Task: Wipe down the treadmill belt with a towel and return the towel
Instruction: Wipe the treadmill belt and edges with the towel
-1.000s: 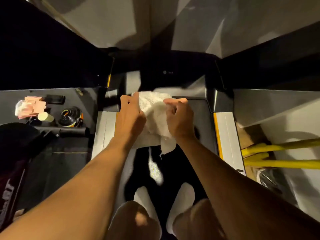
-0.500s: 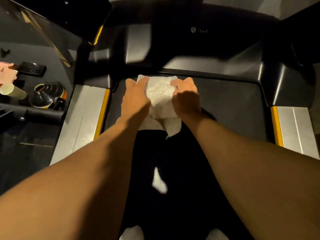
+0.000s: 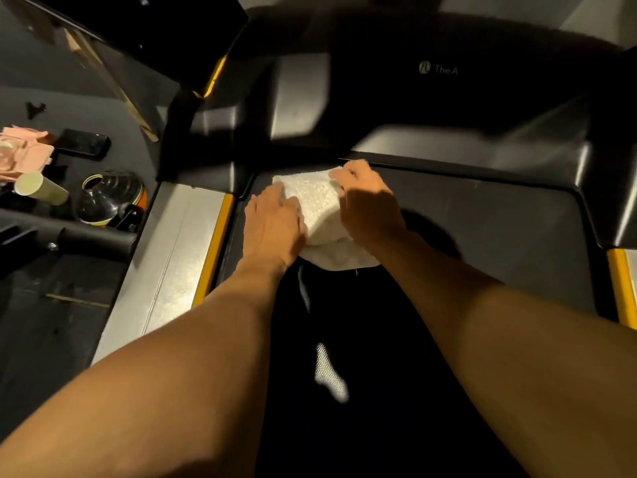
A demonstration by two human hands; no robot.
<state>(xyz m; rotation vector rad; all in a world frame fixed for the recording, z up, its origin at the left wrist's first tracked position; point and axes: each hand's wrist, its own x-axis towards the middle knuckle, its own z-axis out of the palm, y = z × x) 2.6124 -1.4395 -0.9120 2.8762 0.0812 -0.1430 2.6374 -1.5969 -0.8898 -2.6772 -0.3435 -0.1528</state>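
A white towel (image 3: 319, 208) lies bunched on the dark treadmill belt (image 3: 482, 236), near the belt's front left corner by the motor cover. My left hand (image 3: 272, 225) presses flat on the towel's left side. My right hand (image 3: 368, 205) grips its right and far edge with curled fingers. Both forearms stretch forward over the belt. The towel's near edge hangs out from under my hands.
A silver side rail (image 3: 172, 263) with a yellow strip runs left of the belt, and another yellow strip (image 3: 620, 288) shows on the right. On the floor at left lie a phone (image 3: 82, 143), a pink cloth (image 3: 24, 150), a cup (image 3: 41, 188) and a dark bottle (image 3: 107, 198).
I have leaned in closer to the belt. Both hands have pushed the towel forward to the belt's front edge, and my right hand has slid to the towel's far corner.
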